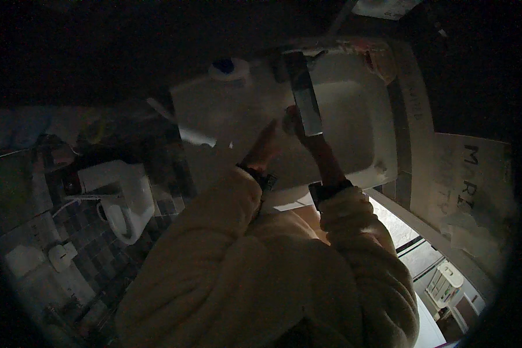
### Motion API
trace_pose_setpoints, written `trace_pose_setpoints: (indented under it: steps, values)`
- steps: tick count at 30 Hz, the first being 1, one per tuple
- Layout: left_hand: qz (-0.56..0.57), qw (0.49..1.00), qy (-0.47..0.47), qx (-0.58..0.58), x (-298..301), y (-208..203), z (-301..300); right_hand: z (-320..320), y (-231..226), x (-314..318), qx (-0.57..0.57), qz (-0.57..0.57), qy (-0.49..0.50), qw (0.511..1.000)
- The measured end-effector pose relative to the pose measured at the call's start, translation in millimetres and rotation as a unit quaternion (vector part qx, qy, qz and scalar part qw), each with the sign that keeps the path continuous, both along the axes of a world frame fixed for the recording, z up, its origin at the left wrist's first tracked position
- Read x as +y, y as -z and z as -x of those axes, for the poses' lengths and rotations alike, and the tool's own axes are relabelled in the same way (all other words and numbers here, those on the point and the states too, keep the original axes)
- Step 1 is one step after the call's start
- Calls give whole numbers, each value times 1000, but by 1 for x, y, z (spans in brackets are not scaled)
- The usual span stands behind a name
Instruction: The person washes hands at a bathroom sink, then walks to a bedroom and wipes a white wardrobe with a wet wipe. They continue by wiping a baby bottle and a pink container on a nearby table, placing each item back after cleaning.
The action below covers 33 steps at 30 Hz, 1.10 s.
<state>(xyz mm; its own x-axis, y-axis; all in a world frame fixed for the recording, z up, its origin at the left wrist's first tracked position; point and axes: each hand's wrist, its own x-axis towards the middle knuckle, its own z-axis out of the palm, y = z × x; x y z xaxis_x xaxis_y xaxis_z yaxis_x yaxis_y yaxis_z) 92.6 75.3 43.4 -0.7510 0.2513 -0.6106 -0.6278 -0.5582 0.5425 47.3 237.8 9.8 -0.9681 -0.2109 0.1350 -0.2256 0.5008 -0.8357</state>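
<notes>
The light is very dim. My left hand (263, 147) is over the pale counter (214, 110) left of the basin, its dark fingers pointing away and blurred. My right hand (296, 119) is further out, at the basin's left side, with its fingers curled round something small and pale that I cannot make out. A long flat strip (307, 98), dark at the far end and grey at the near end, overlaps the right hand and wrist, hiding part of them. I cannot tell whether the hand touches it. Both wrists have dark bands below beige fleece sleeves.
The white basin (348, 124) lies to the right, with a reddish item (378, 64) at its far right corner. A white container with a blue top (227, 68) stands at the counter's back. At left, a white toilet (124, 209) stands on dark tiles. Lower right is a bright opening.
</notes>
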Motion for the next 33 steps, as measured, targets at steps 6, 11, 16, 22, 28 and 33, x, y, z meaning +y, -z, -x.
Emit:
trace_pose_setpoints:
  steps: [6, 11, 16, 22, 28, 33]
  values:
    - [-196, 972, -5, 128, 17, 25, 23, -37, -34, -15, -79, -178, -97, 976]
    - [9, 962, 5, 273, 23, 33, 16, -71, -50, 10, -183, -213, -89, 956]
    - [92, 939, 170, 285, 24, 17, 32, -67, -30, 53, 25, -135, 79, 987]
    - [395, 744, 392, 370, 11, 15, 68, -11, 23, 67, -84, -147, -32, 985]
    - [637, 459, 257, 564, -9, 31, 73, -1, 37, 70, 53, -69, -76, 993]
    - [439, 783, 148, 415, -1, 29, 54, -20, 39, 58, -128, -74, -41, 988]
